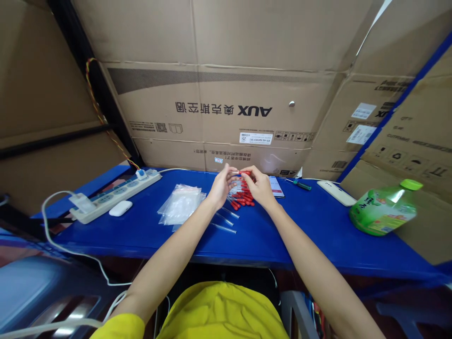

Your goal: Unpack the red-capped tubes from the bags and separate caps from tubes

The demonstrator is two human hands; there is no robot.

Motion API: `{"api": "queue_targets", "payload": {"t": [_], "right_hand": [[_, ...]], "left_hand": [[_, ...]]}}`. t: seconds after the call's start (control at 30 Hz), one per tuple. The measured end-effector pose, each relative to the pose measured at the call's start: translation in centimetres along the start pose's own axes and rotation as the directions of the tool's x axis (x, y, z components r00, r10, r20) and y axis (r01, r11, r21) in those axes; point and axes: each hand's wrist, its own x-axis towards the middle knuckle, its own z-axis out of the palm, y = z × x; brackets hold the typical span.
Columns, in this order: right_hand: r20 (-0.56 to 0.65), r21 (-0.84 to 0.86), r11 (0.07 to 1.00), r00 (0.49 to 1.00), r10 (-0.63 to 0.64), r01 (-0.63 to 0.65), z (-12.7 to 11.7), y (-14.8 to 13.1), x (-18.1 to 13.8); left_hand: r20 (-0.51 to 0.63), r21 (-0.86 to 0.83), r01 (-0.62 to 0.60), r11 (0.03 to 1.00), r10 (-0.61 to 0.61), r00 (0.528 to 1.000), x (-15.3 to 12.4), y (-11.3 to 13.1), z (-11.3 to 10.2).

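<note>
My right hand (260, 187) pinches a red rubber bulb (244, 173) of a glass dropper between thumb and fingers, above the table. My left hand (221, 186) has its fingers curled at the left end of that bulb; what it holds there is too small to make out. Under and between both hands lies a pile of glass droppers with red bulbs (243, 197), the bulbs mostly to the right. A few loose clear glass tubes (225, 229) lie in front of the pile. Left of my left hand is a stack of clear plastic bags (181, 205).
On the blue table (261, 240), a phone (276, 187) and a green-handled screwdriver (299, 184) lie right of my hands. Farther right are a white power strip (335, 192) and a green bottle (383, 212). A power strip (116, 195) and white case (120, 208) are left. Cardboard (219, 84) walls the back.
</note>
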Motion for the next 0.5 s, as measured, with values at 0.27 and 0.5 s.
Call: {"api": "queue_targets", "payload": {"t": [0.27,0.5], "right_hand": [[0.125,-0.499,0.862,0.992,-0.034,0.092,2.3,-0.3,0.5],[0.247,-0.447,0.875,0.966,-0.077,0.184,3.4,-1.6,-0.8]], "left_hand": [[-0.137,-0.177,-0.185,0.967,0.162,0.977,-0.1,1.4,-0.3],[-0.180,-0.473,-0.232,0.850,0.164,0.970,-0.7,2.2,-0.5]]}}
